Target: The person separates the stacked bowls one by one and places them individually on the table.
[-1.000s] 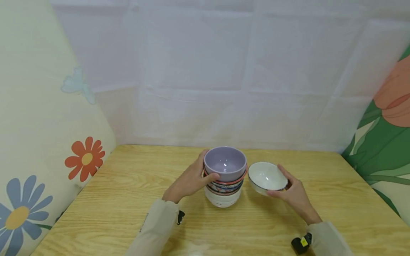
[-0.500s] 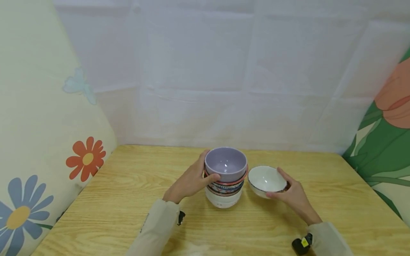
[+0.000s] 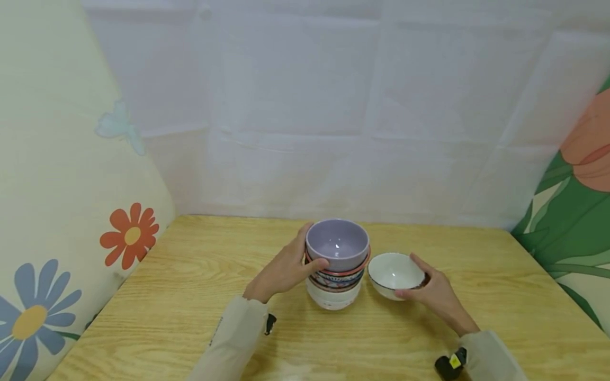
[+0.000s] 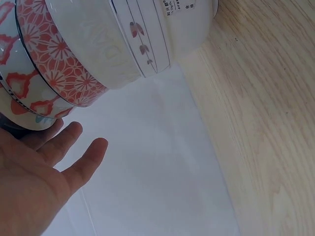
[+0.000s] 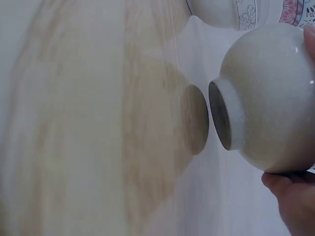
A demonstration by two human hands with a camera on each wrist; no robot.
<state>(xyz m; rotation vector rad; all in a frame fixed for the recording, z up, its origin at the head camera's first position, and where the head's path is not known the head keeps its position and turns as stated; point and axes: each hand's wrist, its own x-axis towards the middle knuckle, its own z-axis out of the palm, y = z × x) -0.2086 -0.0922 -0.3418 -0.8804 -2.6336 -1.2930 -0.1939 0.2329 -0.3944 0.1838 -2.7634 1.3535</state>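
I made out a lilac bowl (image 3: 337, 243), dark-rimmed white bowl (image 3: 393, 270), red-and-white blossom-banded bowl (image 4: 56, 54), leaf-sprigged white bowl (image 4: 147, 49), its sprigs (image 4: 136, 29) looked brownish in my dim left-wrist view, a yellowish wood-grain table (image 3: 157, 317), beige sleeves (image 3: 233, 328), a cream backdrop (image 3: 57, 174) with orange-red and blue flowers (image 3: 29, 321).

The lilac bowl (image 3: 337, 246) and white bowl (image 3: 393, 270) look glossy ceramic, the table (image 3: 176, 296) wood-grained, the backdrop (image 3: 333, 106) matt cloth.

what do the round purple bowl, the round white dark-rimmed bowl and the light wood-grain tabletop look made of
Round purple bowl: probably glazed ceramic, given the bright highlight inside. Round white dark-rimmed bowl: likely glossy ceramic, from its shine. Light wood-grain tabletop: wood or printed laminate with soft sheen; the grain alone can't settle which.
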